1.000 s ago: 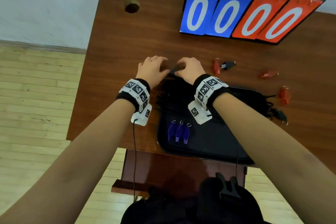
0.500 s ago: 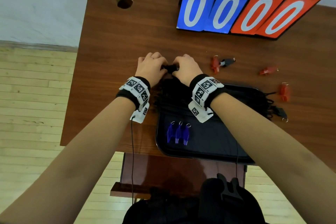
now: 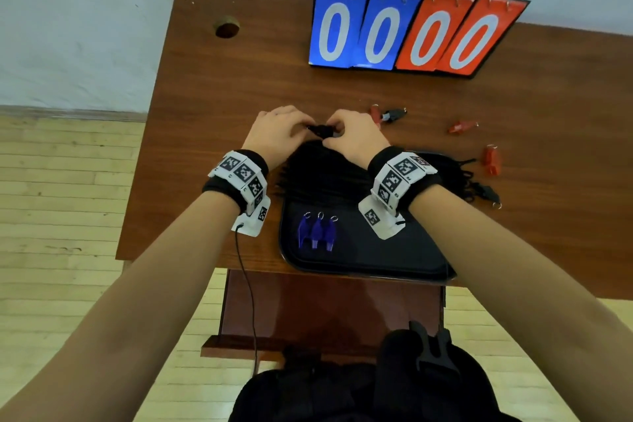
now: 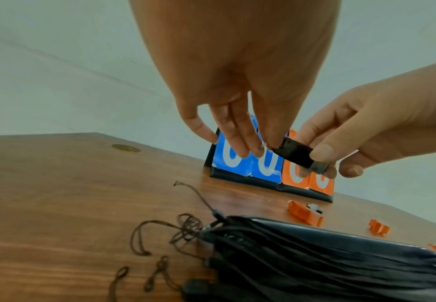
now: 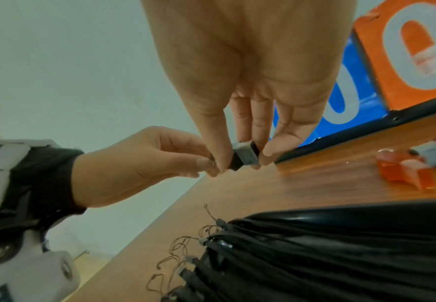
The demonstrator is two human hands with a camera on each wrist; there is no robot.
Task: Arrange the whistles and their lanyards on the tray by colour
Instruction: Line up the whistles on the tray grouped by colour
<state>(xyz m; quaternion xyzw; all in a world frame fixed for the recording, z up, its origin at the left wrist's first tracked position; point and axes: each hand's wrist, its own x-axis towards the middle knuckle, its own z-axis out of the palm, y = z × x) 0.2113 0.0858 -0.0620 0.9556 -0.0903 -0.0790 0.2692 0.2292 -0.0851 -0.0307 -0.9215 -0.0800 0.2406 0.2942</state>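
Beyond the tray's far-left corner, both hands hold one small black whistle [image 3: 320,129] just above the table. My left hand [image 3: 294,132] pinches its left end [image 5: 231,163], and my right hand [image 3: 343,134] pinches its grey right end [image 5: 245,155] between thumb and fingers. A thick bundle of black lanyards [image 3: 325,175] lies across the far part of the black tray [image 3: 359,262]. Three blue whistles [image 3: 317,233] lie side by side at the tray's near left. Red whistles [image 3: 460,127] and black whistles [image 3: 394,113] lie loose on the table to the right.
A flip scoreboard [image 3: 411,34] reading 0000 in blue and red stands at the table's far edge. A round hole [image 3: 226,29] is in the far-left corner. Thin cord loops [image 4: 186,226] trail off the lanyard ends onto the wood. The tray sits at the table's near edge.
My two hands have closed in on the black whistle and raised it a little above the lanyard ends. The blue whistles and loose red whistles have stayed put.
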